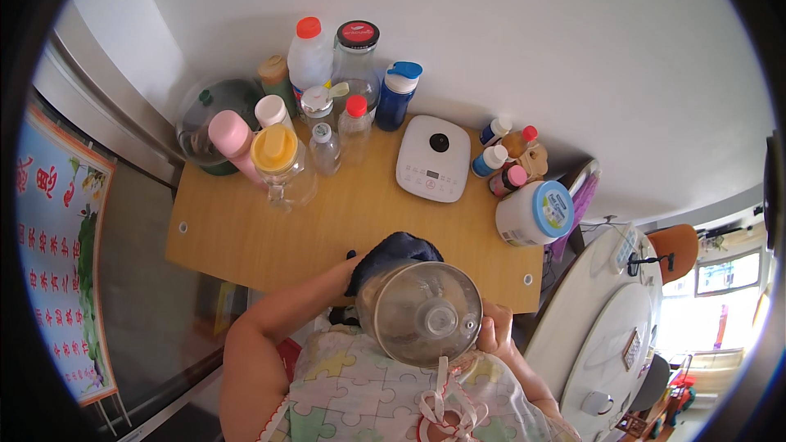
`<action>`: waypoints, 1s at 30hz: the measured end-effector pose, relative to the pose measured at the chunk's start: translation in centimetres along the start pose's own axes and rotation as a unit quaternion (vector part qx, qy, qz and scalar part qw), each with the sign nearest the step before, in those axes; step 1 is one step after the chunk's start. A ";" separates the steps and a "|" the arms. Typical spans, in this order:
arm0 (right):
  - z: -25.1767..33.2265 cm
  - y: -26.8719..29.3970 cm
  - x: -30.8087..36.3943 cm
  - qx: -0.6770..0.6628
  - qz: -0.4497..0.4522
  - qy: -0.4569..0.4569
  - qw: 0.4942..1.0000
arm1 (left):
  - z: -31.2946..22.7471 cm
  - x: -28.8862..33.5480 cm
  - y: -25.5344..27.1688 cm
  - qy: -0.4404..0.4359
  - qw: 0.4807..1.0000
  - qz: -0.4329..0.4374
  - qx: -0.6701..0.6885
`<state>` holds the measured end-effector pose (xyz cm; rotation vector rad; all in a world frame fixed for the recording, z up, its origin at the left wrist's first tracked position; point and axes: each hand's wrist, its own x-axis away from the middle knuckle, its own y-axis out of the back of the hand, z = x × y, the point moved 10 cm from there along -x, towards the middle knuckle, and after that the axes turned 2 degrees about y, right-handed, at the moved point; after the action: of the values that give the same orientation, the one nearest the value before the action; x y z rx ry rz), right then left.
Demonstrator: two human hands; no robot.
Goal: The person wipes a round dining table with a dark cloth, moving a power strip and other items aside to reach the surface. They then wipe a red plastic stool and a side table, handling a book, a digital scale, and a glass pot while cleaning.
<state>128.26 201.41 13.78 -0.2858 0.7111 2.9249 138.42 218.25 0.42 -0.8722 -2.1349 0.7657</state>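
Note:
In front of my chest is a clear glass pot [372, 304] with a round see-through lid [409, 299], which has a clear knob in its middle. My right hand [495, 330] is closed at the right side of the pot, fingers bent against its edge. A dark blue cloth [399, 249] covers my left hand, so those fingers are hidden. The bare left forearm [315, 290] runs into the cloth, which presses on the pot's far left side. Pot and cloth are held over the front edge of the wooden table [270, 250].
A white electric hot plate [419, 178] lies mid-table. Left of it stand several bottles, a yellow-lidded glass jug [278, 155] and a green-tinted lidded bowl [217, 119]. To the right are small bottles and a blue-lidded white tub [524, 214]. Beyond stands a white table [557, 336].

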 end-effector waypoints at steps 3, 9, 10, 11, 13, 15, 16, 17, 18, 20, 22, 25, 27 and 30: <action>0.6 0.2 0.4 0.010 -0.011 0.036 0.999 | 1.3 0.0 0.1 0.005 1.000 -0.010 0.014; 0.1 0.9 2.0 0.051 -0.053 0.035 0.997 | 4.6 0.7 1.0 0.024 0.996 -0.054 0.071; 0.1 1.0 2.3 0.056 -0.052 0.031 0.997 | 5.6 1.1 1.5 0.032 0.993 -0.073 0.090; 0.0 1.1 2.6 0.061 -0.051 0.026 0.997 | 6.6 1.5 2.1 0.042 0.989 -0.093 0.110; 0.5 1.3 2.8 0.059 -0.067 0.023 0.996 | 8.3 2.4 3.6 0.056 0.976 -0.149 0.146; 1.1 1.5 2.9 0.040 -0.109 0.019 0.993 | 9.4 3.0 4.6 0.056 0.963 -0.196 0.174; 1.3 1.5 2.7 0.021 -0.143 0.017 0.989 | 9.4 2.9 4.9 0.044 0.962 -0.204 0.174; 1.9 1.8 2.7 0.010 -0.176 0.008 0.984 | 9.5 2.8 4.9 0.010 0.963 -0.200 0.179; 2.0 1.8 2.4 -0.007 -0.167 0.012 0.986 | 7.3 2.9 2.2 0.039 0.962 -0.195 0.187; 2.2 2.3 1.1 0.043 -0.218 -0.005 0.975 | 0.2 1.8 0.1 -0.197 0.949 -0.094 -0.228; 0.3 2.8 0.2 -0.032 -0.240 -0.056 0.969 | -1.9 0.7 -2.3 -0.290 0.875 -0.017 -0.387; 0.2 3.8 -2.9 -0.086 -0.255 -0.050 0.962 | -2.8 -2.6 -1.9 -0.294 0.898 -0.023 -0.327; 0.5 4.1 -4.9 -0.131 -0.276 -0.051 0.951 | -4.3 -4.2 -2.7 -0.356 0.862 -0.058 -0.355; 1.2 5.4 -7.8 -0.170 -0.315 -0.042 0.933 | -8.4 -3.7 -7.8 -0.441 0.790 -0.099 -0.415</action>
<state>134.82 196.63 18.84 -0.3396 0.0587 2.3946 144.10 212.87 9.56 -0.7165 -3.4674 0.0193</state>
